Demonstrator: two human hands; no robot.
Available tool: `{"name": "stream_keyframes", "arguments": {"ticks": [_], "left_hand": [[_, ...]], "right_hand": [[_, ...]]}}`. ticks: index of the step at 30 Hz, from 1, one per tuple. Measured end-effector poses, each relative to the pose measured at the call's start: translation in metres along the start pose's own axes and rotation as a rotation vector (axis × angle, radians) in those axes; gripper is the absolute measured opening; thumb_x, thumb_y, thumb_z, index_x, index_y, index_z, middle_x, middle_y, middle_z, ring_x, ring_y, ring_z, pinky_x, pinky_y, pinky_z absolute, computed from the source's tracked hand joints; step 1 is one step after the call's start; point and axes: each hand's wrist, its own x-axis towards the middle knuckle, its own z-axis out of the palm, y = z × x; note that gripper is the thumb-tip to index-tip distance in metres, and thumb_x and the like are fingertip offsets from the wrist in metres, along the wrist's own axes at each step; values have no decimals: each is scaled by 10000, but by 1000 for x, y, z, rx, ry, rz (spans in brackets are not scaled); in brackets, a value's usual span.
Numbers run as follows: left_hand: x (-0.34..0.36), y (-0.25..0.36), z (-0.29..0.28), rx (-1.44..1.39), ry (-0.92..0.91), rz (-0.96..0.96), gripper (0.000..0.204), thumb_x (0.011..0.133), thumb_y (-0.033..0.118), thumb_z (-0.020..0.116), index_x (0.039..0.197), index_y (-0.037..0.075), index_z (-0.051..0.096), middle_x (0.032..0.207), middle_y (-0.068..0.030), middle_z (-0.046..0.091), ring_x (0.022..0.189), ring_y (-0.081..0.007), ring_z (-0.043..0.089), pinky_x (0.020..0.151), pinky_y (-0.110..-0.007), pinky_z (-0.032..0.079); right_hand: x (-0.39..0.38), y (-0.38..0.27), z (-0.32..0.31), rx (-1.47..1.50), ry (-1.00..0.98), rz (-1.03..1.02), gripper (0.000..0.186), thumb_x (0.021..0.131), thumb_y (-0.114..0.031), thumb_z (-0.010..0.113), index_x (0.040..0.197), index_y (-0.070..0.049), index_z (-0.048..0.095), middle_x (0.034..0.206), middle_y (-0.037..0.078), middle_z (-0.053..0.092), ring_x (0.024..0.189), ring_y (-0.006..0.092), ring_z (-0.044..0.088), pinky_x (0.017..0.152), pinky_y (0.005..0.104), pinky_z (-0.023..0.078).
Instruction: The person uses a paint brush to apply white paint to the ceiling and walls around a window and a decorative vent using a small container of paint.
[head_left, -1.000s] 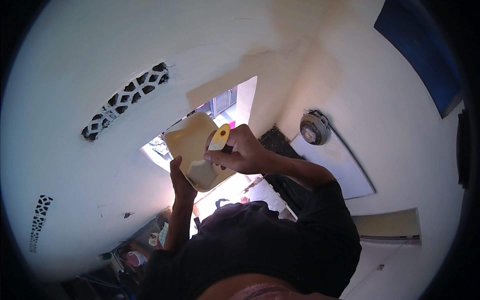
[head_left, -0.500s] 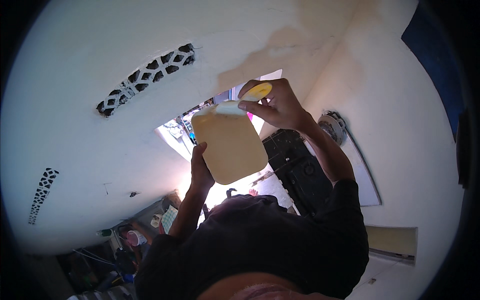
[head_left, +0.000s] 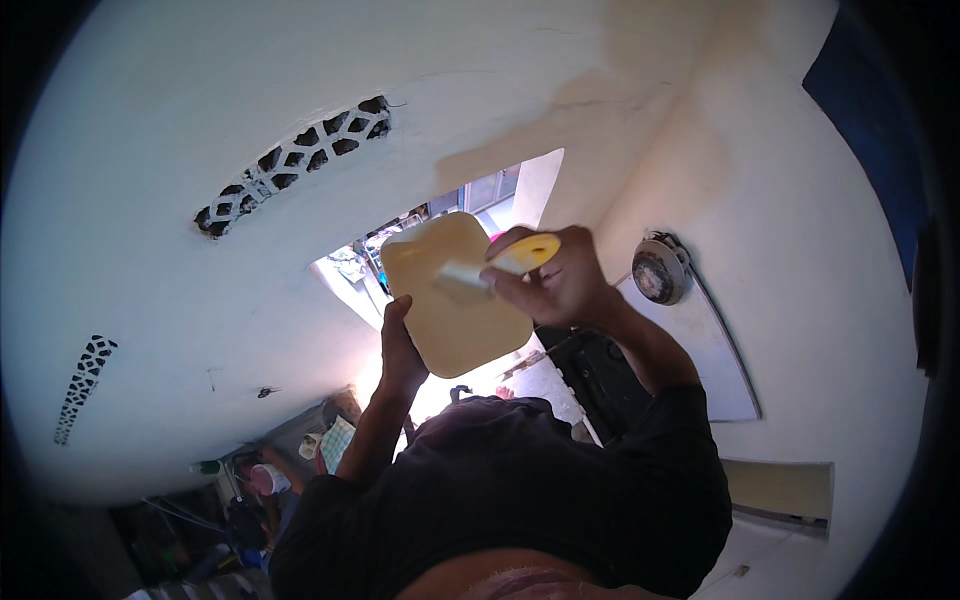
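Observation:
My left hand point(head_left: 405, 345) grips the left edge of a cream, square plastic tray or lid point(head_left: 470, 330) with rounded corners, held up in front of my chest. The thumb lies over its near face. In my right hand point(head_left: 550, 280) is a yellow-handled tool point(head_left: 535, 252) with a pale, flat head. That head lies over the middle of the tray's face. Motion blurs it, so I cannot tell whether it is a brush or a scraper, or whether it touches the plastic.
Beyond the tray is a bright opening point(head_left: 540, 185) in the pale wall point(head_left: 250, 330). At right, a round, stained pan-like thing point(head_left: 660, 275) sits by a white board point(head_left: 715, 370). A black slab-like surface point(head_left: 590, 370) lies below my right forearm. Clutter with a pink-and-white bucket point(head_left: 268, 480) fills the lower left.
My right hand has moved down, bringing the tool's head from the tray's top edge to its middle. My left hand keeps its grip, and the tray has shifted slightly.

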Motion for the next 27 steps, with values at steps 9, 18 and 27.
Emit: {"name": "stream_keyframes", "arguments": {"ticks": [9,18,27], "left_hand": [[0,5,11,-31,41,3,528,964,377,344,1276,-20,496,1149,-167,611,1043,-238,630,909,-374,512],[-2,-2,7,-121,13,-19,423,969,306,382,1175,-25,547,1012,-117,638,899,-190,654,781,-317,542],[-4,-2,2,-55,-28,-38,462,959,359,408,1186,-19,545,1021,-123,636,918,-204,653,807,-343,538]], "right_hand": [[-19,-3,17,132,-77,48,178,843,-170,730,868,0,687,683,82,684,576,119,653,534,257,503],[20,21,-14,122,42,-139,130,858,-129,710,914,-17,676,740,68,677,611,103,633,547,239,475],[32,31,-14,-302,-67,-219,177,810,-92,754,962,-35,685,847,87,719,687,160,684,627,284,529]]}}
